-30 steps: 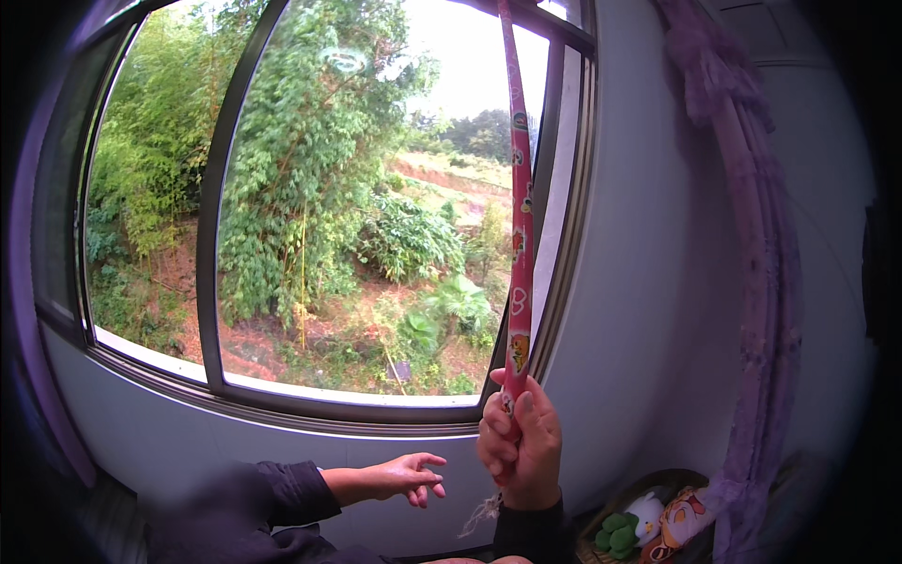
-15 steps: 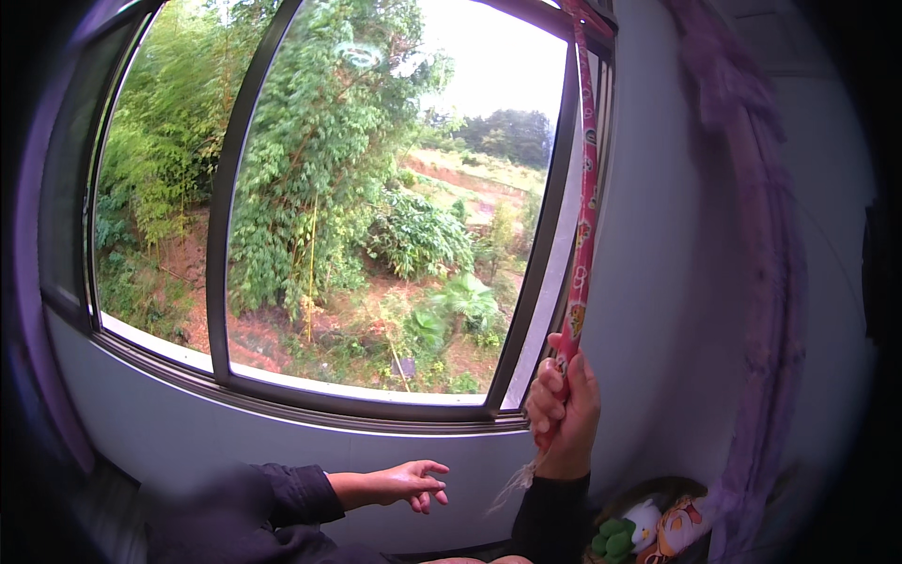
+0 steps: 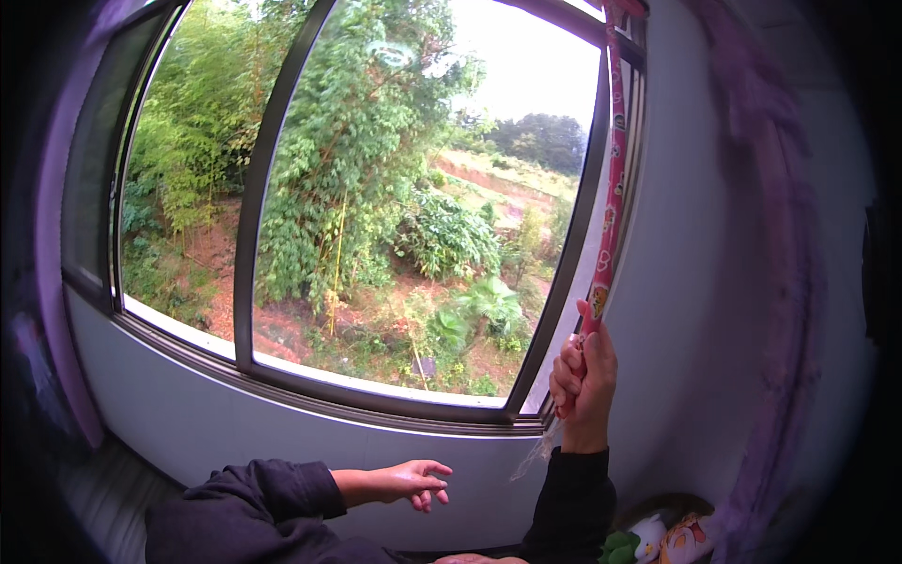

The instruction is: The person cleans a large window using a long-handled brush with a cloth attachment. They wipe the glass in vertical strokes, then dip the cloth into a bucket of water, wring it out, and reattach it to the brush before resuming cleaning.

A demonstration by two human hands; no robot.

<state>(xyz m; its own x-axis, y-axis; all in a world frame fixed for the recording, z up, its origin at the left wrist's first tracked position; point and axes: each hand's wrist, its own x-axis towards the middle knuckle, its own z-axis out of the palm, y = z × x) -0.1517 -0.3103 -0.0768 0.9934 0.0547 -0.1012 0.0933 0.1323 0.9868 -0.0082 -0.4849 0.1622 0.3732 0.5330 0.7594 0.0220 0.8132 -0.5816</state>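
Note:
My right hand [image 3: 590, 385] is wrapped round the lower end of a long pink pole [image 3: 614, 188] with small printed figures. The pole stands almost upright along the right side of the window frame [image 3: 562, 310], and its upper end reaches a red part [image 3: 628, 7] at the top corner. I cannot make out what that red part is. Pale frayed strands [image 3: 534, 453] hang below my grip. Lower down and to the left, my left hand [image 3: 420, 482] is held in the air before the wall, fingers loosely apart, holding nothing.
A wide sliding window [image 3: 413, 235] with dark frames fills the wall ahead, trees and a slope behind it. Purple curtains [image 3: 770, 235] hang at the right and also at the left. Plush toys [image 3: 658, 540] lie at the lower right.
The view has turned a little, so the window sits further right. My right hand has risen slightly with the pole, while my left hand stays almost where it was.

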